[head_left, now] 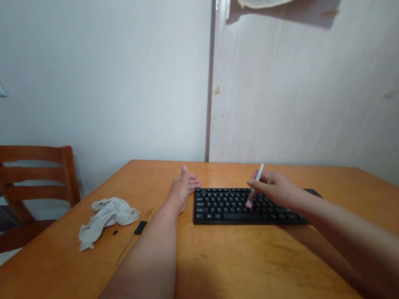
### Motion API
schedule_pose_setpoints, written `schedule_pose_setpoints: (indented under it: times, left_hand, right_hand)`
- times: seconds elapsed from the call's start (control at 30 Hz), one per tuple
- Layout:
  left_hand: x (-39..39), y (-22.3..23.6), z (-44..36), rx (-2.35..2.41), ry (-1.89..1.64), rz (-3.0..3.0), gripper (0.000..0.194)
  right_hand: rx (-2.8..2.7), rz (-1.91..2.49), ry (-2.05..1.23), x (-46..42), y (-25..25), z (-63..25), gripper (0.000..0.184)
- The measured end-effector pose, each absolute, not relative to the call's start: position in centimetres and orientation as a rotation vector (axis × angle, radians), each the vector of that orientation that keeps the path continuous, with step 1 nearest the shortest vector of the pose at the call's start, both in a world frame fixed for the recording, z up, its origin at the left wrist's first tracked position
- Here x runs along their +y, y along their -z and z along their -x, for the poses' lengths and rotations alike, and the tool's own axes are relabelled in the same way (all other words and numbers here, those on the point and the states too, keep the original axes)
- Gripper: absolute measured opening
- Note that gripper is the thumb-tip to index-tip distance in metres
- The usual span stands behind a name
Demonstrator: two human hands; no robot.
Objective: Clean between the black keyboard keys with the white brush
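One bare left forearm point(143, 274) is lying over the orange-brown wooden table point(235, 280); the left hand point(183, 189), fingers extended, is standing just beside the left end of the black rectangular plastic keyboard point(236, 216), while the right hand point(272, 186) is pinching a slender white-handled brush point(259, 172), its pinkish tip point(249, 204) touching the keys point(224, 199).

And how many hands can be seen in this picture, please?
2: the left hand beside the left end of the keyboard, the right hand above it, holding a white brush.
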State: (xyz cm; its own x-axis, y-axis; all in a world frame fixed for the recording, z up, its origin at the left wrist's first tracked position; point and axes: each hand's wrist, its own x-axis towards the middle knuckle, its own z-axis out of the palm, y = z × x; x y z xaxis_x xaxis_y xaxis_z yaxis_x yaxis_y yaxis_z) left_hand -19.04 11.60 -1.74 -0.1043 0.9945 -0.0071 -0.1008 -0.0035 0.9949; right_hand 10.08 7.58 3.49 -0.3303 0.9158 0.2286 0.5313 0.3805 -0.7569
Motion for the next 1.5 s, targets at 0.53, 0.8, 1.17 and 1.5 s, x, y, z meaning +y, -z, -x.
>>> schedule_pose_setpoints:
  times: [0.53,0.8,1.17,1.5]
  left_hand:
    - [11.8,1.8,19.0,1.217,-1.332,-1.076,0.073]
    - [11.6,1.7,18.8,1.225,-1.352,-1.093,0.070]
    - [11.5,1.6,18.8,1.239,-1.345,-1.116,0.070]
    - [11.6,1.7,18.9,1.267,-1.319,-1.147,0.070]
  right_hand:
    - [-1.913,1.267,-0.493,10.8,-2.1,-10.2,0.032]
    - [-2.090,1.284,-0.542,6.4,-3.2,-11.6,0.030]
    - [-2.109,1.218,-0.793,2.5,-5.3,-11.9,0.031]
    - [-1.972,1.173,-0.951,1.8,-5.2,-11.9,0.036]
